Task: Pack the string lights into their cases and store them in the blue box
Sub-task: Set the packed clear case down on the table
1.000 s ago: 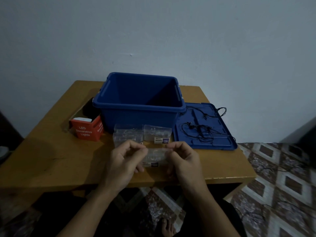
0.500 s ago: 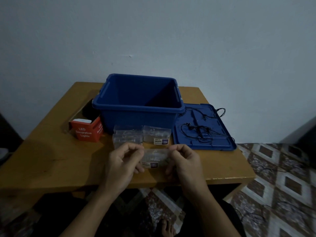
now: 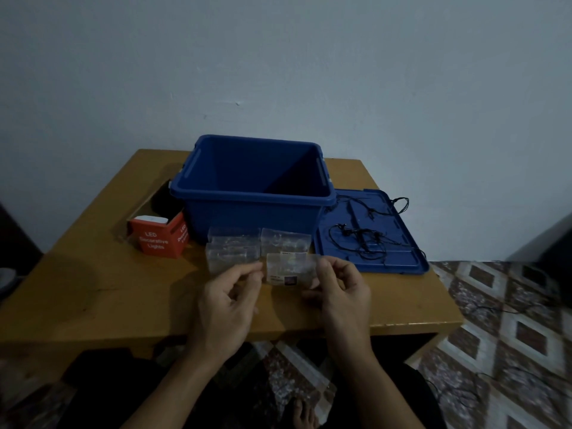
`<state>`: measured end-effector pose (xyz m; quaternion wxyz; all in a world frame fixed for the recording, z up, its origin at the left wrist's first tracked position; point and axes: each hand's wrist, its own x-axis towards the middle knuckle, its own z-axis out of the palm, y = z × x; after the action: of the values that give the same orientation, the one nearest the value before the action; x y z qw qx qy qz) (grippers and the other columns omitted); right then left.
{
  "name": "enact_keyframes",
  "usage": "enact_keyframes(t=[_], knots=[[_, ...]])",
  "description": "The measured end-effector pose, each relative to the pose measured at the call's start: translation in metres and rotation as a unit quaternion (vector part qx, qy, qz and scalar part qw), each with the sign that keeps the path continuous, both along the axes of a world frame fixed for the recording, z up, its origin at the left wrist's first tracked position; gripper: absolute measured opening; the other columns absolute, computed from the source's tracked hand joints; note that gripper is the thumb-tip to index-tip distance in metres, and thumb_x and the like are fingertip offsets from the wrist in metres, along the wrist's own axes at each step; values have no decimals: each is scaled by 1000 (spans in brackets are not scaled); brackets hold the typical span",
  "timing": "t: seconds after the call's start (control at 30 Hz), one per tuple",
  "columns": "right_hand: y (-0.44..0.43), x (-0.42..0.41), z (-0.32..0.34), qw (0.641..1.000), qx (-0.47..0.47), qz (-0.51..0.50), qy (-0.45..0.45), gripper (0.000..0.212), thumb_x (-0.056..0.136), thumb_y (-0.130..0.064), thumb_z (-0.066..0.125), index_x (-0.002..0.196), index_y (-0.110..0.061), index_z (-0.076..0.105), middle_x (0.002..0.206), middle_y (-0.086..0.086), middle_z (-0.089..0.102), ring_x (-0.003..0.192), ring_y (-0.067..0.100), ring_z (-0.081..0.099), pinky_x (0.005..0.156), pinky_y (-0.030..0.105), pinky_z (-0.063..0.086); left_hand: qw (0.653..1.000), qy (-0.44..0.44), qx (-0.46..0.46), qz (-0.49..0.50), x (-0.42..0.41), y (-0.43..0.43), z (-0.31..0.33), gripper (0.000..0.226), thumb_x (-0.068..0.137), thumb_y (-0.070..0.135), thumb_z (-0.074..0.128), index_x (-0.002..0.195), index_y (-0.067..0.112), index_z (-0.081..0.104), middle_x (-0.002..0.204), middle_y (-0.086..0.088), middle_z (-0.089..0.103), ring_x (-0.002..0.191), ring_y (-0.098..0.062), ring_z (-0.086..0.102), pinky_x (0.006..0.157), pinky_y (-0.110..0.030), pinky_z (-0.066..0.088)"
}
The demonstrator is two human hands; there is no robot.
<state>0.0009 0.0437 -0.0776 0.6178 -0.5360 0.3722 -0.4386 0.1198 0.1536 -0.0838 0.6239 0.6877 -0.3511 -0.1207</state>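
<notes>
**Packing is only just getting going**

A wooden table (image 3: 102,292) is holding everything. The big blue box (image 3: 247,215) is sitting open at the back of it, and nothing is showing in the part of its inside that can be seen. So nothing seems to be stored yet.

The blue lid (image 3: 402,261) is lying flat just beside the box, on the right. A red carton (image 3: 158,239) with "LED Decorative Lights" on it is standing on the left of the box.

A few clear plastic cases (image 3: 232,246) are waiting in a little group right in front of the box. It is too dim to tell if they are full or empty.

A black string of lights (image 3: 362,239) is lying loose and tangled on top of the lid. That one is not packed at all.

The person is holding up one more clear case (image 3: 288,269) just above the table, near the front edge. The left hand (image 3: 226,298) is pinching its left end with thumb and finger. The right hand (image 3: 343,292) is gripping its right end with curled fingers. It looks like the hands are working on the case's end, but I cannot tell if it is being opened or closed.

Most of the job is waiting: packing the loose lights, then putting all the cases into the box.
</notes>
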Motion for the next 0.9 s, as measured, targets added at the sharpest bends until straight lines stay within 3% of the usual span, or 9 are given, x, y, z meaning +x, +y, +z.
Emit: enact_keyframes(t=[0.1,0.2,0.3,0.43,0.53,0.77,0.9], knots=[[-1,2,-2,1000,5,4,4,10,99,-20,61,103,-13,68,95,16,70,82,25,68,70,33,59,1000,-5,11,3,0,-1,-1,17,96,11,61,105,18,74,65,9,69,53,-10,63,49,-19,48],[-1,2,-5,1000,1,3,16,9,99,-19,63,103,-13,68,97,19,70,83,29,69,73,35,60,1000,3,4,5,1,-1,-2,18,96,6,60,98,20,71,77,7,72,54,-11,64,49,-19,49],[-2,2,-5,999,-8,6,38,8,98,-18,63,104,-15,67,97,13,72,86,27,71,77,39,62,1000,-9,21,-2,1,0,-1,23,96,6,60,101,27,71,72,5,70,56,-14,64,47,-22,48],[-2,2,-4,997,-27,12,74,11,97,-14,63,107,-19,67,98,3,73,86,20,72,82,44,61,1000,9,22,-3,1,0,-2,28,97,7,59,110,29,69,99,16,72,57,-10,64,51,-21,51],[-1,3,-4,995,-34,15,89,14,96,-10,64,104,-21,67,97,3,73,88,20,71,84,47,60,1000,3,22,1,1,0,-3,26,96,6,59,110,26,69,104,15,72,58,-9,65,51,-18,50],[-1,3,-6,991,-58,13,122,19,94,-8,65,102,-24,67,97,0,72,92,18,70,87,49,59,999,-6,33,0,1,-1,-2,29,96,6,60,104,32,69,89,14,73,56,-13,64,50,-27,52],[0,3,-6,988,-75,3,138,17,92,-10,67,97,-26,64,96,-4,70,90,16,68,85,48,58,998,-38,37,-12,2,-2,-2,25,94,10,63,77,28,68,69,-3,66,54,-20,59,51,-33,47]])
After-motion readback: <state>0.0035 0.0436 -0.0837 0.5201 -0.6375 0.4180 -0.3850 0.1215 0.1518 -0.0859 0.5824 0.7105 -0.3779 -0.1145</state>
